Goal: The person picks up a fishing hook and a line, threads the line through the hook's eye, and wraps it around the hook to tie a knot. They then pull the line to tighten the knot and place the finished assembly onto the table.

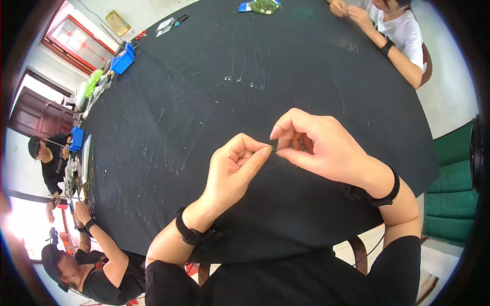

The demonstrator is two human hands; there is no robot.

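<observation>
Two bent arms reach in from the lower edge. The left hand [232, 166] leans inward, its thumb and forefinger pinched together at the tips. Just beside it, the right hand [329, 145] is palm-inward, forefinger arched above the thumb with a gap between, remaining fingers curled behind.

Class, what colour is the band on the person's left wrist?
The left wristband is black, seen best in the head view.
</observation>
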